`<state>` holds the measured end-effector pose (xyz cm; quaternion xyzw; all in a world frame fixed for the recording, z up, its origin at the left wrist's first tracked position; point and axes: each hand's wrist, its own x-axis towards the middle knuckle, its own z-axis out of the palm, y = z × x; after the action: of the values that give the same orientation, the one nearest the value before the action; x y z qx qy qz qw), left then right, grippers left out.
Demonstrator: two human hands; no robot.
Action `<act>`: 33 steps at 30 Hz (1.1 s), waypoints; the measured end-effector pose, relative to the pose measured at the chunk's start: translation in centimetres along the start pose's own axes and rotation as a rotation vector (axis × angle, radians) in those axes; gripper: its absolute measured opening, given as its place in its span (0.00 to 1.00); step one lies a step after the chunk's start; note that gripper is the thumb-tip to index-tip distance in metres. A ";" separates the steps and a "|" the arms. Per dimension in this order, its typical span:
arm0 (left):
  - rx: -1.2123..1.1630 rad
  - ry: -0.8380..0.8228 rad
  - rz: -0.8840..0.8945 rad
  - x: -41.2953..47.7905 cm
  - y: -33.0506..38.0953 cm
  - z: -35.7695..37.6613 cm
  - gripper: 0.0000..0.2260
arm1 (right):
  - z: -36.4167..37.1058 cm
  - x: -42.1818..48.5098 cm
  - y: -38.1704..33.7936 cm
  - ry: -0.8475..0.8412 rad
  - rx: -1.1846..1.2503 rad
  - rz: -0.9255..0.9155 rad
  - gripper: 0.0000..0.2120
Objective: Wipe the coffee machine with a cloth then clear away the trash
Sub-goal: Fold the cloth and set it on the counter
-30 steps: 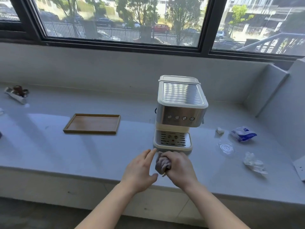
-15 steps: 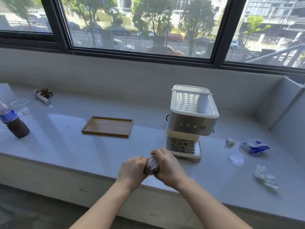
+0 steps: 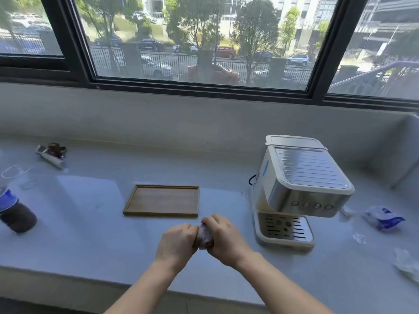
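Note:
A cream and steel coffee machine [image 3: 301, 191] stands on the pale counter at the right. My left hand [image 3: 175, 242] and my right hand [image 3: 223, 240] are pressed together over a bunched grey cloth [image 3: 204, 236], both closed on it, just left of the machine's drip tray. Trash lies to the machine's right: a blue and white wrapper [image 3: 383, 217], a small white scrap [image 3: 345, 210], a clear plastic lid [image 3: 359, 237] and crumpled clear plastic [image 3: 407, 265].
A wooden tray [image 3: 162, 200] sits beyond my hands. At the left stand a dark bottle with a blue label [image 3: 14, 211], a clear ring [image 3: 11, 171] and a small wrapped item [image 3: 52, 152]. A wall and window run behind the counter.
My left hand closed onto the cloth beside the right. Both hands with the cloth shifted left, away from the machine's front, as the view swung left.

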<state>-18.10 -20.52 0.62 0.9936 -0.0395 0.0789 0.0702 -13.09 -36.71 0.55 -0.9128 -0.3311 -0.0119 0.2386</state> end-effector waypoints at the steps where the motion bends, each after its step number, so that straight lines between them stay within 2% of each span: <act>1: 0.006 -0.008 -0.002 0.2 -0.8 0.2 0.17 | 0.6 0.7 -0.2 -0.004 -0.005 0.000 0.20; 9: 0.086 -0.072 0.014 0.7 -5.1 2.9 0.19 | 5.5 3.5 -0.5 -0.079 -0.066 -0.007 0.15; 17: 0.109 -0.024 0.054 0.9 -5.9 6.6 0.18 | 7.8 3.2 0.9 -0.140 -0.064 0.052 0.19; 21: -0.001 -0.105 0.031 0.5 -5.9 7.7 0.16 | 8.6 2.8 1.7 -0.239 -0.079 0.138 0.29; 22: -0.037 -0.129 0.001 0.3 -5.9 8.0 0.18 | 8.7 2.5 1.9 -0.259 -0.061 0.162 0.32; 26: -0.248 -0.260 -0.065 -0.4 -5.7 8.7 0.39 | 8.5 1.6 2.5 -0.310 0.049 0.162 0.41; 28: -0.291 -0.246 -0.037 -0.1 -5.5 8.6 0.40 | 8.2 1.3 2.6 -0.306 0.109 0.142 0.43; 33: -0.186 -0.265 -0.017 0.3 -5.5 8.6 0.41 | 7.0 0.5 3.4 -0.255 0.113 0.163 0.42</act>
<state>-15.98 -16.34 -8.45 0.9848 -0.0471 -0.0577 0.1567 -11.60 -35.56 -6.98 -0.9159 -0.2837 0.1421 0.2459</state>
